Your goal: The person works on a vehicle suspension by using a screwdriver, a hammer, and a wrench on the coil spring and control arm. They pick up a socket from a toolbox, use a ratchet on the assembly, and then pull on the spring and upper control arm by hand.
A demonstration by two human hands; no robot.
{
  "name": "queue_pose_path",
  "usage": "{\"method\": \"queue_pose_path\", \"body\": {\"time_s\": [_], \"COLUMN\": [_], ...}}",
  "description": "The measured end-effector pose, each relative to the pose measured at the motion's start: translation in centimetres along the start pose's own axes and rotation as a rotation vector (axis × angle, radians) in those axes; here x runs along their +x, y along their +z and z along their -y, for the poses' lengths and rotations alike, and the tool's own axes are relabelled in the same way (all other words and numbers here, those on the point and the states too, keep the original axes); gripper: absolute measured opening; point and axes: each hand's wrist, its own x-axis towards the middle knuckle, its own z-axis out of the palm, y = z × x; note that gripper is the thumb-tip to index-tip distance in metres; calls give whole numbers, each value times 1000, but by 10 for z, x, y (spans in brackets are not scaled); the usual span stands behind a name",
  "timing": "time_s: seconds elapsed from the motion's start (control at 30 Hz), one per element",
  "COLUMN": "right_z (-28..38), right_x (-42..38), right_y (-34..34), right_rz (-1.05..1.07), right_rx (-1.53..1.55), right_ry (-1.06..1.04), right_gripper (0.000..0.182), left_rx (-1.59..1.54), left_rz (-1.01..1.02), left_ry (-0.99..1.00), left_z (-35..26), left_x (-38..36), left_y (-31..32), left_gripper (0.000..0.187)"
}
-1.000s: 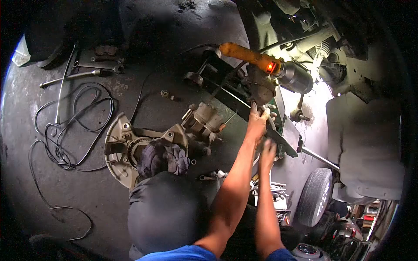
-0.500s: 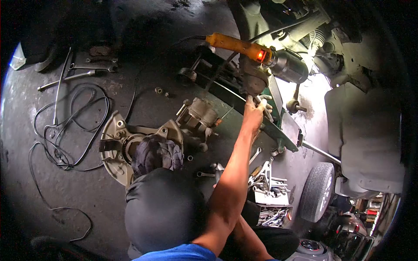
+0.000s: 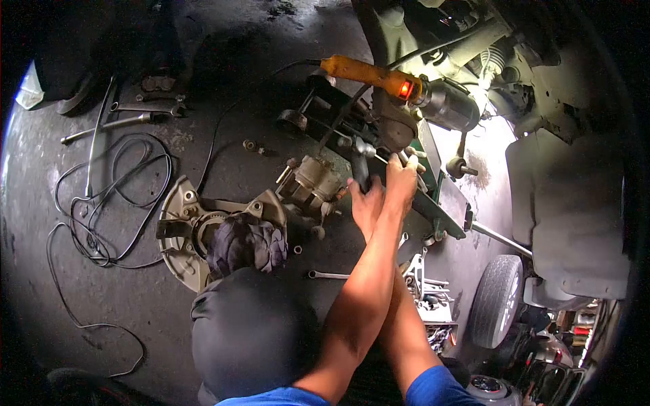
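My arms cross. My left hand (image 3: 401, 177) is closed around a slim metal tool (image 3: 421, 181), just below a rounded, dirty metal joint (image 3: 395, 130) on the vehicle's suspension. Lower and to the left, my right hand (image 3: 367, 206) grips the dark handle of a hammer (image 3: 359, 169), its metal head up beside the joint. An orange work lamp (image 3: 376, 74) lies across the suspension above my hands and is lit. A brake caliper (image 3: 315, 177) rests on the floor left of my right hand.
A green jack (image 3: 440, 215) stands under the suspension. On the floor are a metal backing plate (image 3: 179, 252) with dark cloth (image 3: 247, 247), a coiled black cable (image 3: 166, 177), long wrenches (image 3: 108, 127) and a tool tray (image 3: 437, 311). A wheel (image 3: 497, 298) is at right.
My right hand has come up from low beside the loose tools, mostly hidden before, and now holds the hammer near the joint. My left hand stays by the joint, still on the metal tool.
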Motion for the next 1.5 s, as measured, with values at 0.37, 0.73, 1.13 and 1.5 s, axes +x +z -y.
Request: {"method": "queue_pose_path", "body": {"time_s": [0.37,0.73,1.13,1.5], "right_z": [35,39,-24,-58], "right_x": [8,13,91,-17], "right_y": [-33,-31,-28,-17], "right_rz": [-353,-213,-142,-92], "right_rx": [-292,-219,-254,274], "right_ry": [-196,-71,96,-30], "right_gripper": [61,56,32,46], "left_rx": [-74,-41,-80,-864], "left_rz": [25,133,-19,70], "left_ry": [-123,-247,-85,-147], "left_z": [-10,36,-5,13], "left_x": [-4,21,-3,-1], "left_y": [4,-20,6,-15], "left_gripper": [10,48,15,39]}}
